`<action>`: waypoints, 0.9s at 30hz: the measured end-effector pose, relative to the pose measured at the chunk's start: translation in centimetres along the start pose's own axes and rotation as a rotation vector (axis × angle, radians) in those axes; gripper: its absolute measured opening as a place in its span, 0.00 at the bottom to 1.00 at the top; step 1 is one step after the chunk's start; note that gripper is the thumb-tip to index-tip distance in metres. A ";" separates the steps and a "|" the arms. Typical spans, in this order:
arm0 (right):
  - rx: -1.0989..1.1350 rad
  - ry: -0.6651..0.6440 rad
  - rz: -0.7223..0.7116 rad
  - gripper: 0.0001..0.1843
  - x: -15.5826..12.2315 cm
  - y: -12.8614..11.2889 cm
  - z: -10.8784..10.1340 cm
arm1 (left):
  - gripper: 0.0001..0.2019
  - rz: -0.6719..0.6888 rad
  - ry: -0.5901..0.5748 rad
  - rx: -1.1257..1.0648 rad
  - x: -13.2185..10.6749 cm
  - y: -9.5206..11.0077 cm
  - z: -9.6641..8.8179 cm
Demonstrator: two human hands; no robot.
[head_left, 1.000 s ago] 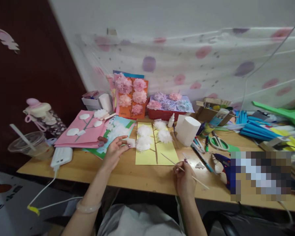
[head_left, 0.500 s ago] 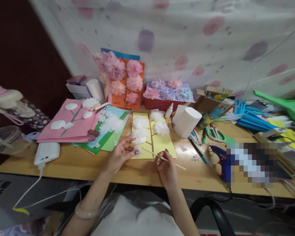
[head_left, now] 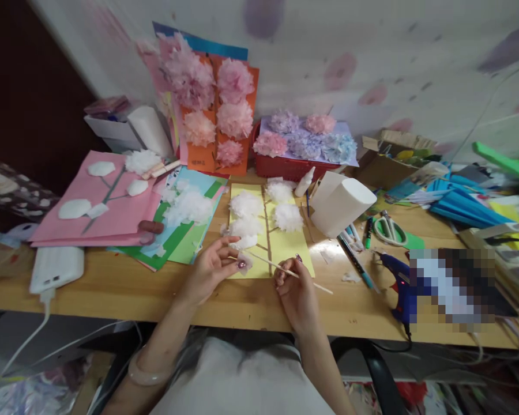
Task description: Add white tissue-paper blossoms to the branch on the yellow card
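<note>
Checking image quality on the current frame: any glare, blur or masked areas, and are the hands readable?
Head view: bright glare on the wooden table, just right of the yellow paper; head view: the spotted wall covering looks soft; head view: a pixelated block hides what lies against the blue glue gun; head view: left hand and right hand read clearly.

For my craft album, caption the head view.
Left hand pinching white scrap, right hand holding thin stick, near yellow card.
</note>
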State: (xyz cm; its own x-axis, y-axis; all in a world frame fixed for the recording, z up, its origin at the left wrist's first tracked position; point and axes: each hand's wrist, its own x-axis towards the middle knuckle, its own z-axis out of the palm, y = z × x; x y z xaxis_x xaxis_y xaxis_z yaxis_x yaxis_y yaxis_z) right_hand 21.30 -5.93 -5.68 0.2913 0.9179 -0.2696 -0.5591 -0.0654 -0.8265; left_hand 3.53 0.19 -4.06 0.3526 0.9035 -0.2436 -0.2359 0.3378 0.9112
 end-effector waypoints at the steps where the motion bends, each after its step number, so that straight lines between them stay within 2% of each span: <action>1: -0.010 -0.021 0.015 0.21 0.1 0.0 0.1 | 0.28 0.002 0.005 -0.002 0.2 0.0 0.1; 4: -0.005 -0.066 0.048 0.22 0.4 0.1 0.2 | 0.28 -0.006 0.026 -0.009 0.7 0.1 0.2; 13: -0.056 -0.055 0.031 0.22 1.2 -0.3 0.2 | 0.26 -0.066 0.027 -0.077 1.6 0.1 0.2; 20: -0.027 0.010 0.041 0.23 1.2 0.3 0.1 | 0.22 -0.072 0.030 -0.158 1.7 0.1 0.4; 23: -0.046 0.012 0.018 0.23 0.9 0.4 0.0 | 0.23 -0.040 0.016 -0.142 1.7 0.1 0.4; 27: -0.056 -0.001 -0.043 0.22 0.5 -0.1 -0.4 | 0.23 0.027 0.055 -0.102 1.8 0.1 0.4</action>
State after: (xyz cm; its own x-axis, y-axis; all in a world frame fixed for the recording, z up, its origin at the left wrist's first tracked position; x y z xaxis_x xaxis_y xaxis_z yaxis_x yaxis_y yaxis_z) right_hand 21.79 -5.63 -5.89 0.3134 0.9206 -0.2328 -0.5015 -0.0477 -0.8638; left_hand 4.50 1.70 -4.24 0.2951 0.9249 -0.2395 -0.3371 0.3354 0.8797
